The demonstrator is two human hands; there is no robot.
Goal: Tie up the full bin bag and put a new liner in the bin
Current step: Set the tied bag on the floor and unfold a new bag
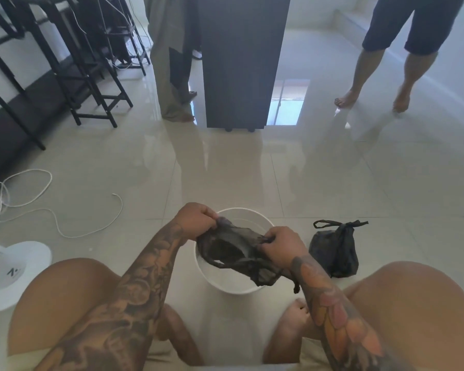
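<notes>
**Me:** Liner first: the thin, dark, see-through plastic liner (236,253) hangs over the round white plastic bin (232,286), which sits on the floor between my knees. My left hand (196,219) pinches its far left edge, and my right hand (283,249) pinches the right edge, fingers curled onto the film on both sides.

**Helper:** Why hold it at two points like that?

**Me:** Pulling the edges apart should open the mouth, I think, so it can drop in and fold over the rim. It's not open yet; the film is bunched, and one handle loop dangles at the near side.

**Helper:** And the full one?

**Me:** That small black knotted bin bag (334,250) sits on the glossy tiled floor (225,178) just to the right of the bin, its handles tied at the top. I'd guess it's parked there to keep it clear of the bin.

**Helper:** Anything in the way?

**Me:** A loose white cable (38,207) lies far left, well apart, beside the white fan base (16,271).
</notes>
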